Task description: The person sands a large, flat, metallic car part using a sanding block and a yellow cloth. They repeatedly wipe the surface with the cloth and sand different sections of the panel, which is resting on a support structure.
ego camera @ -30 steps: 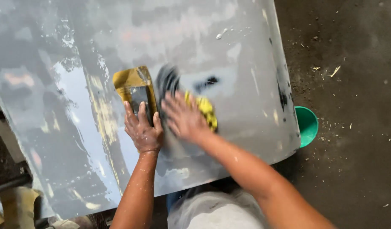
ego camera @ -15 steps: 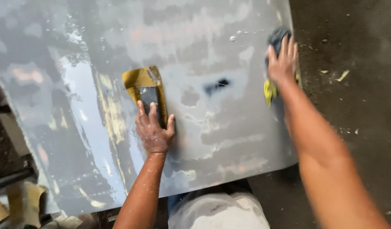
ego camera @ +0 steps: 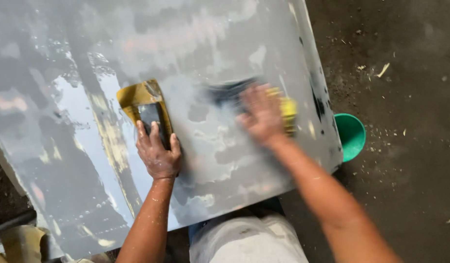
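Note:
A large wet grey panel (ego camera: 88,58) fills most of the view. My left hand (ego camera: 157,152) lies flat on it, fingers pressing a dark sanding block wrapped in yellow-brown abrasive paper (ego camera: 145,106). My right hand (ego camera: 262,115) is blurred with motion near the panel's right side, pressing a yellow sponge (ego camera: 288,111) with a dark top against the wet surface. The two hands are apart, about a hand's width between them.
A green bucket (ego camera: 352,135) stands on the dirty concrete floor (ego camera: 405,146) just past the panel's right edge. My light trousers (ego camera: 244,241) show below the panel. Dark framing and tan material (ego camera: 15,241) sit at the lower left.
My right hand with the sponge swept from the panel's middle out to its far right edge, then back toward the middle. My left hand stayed on the sanding block.

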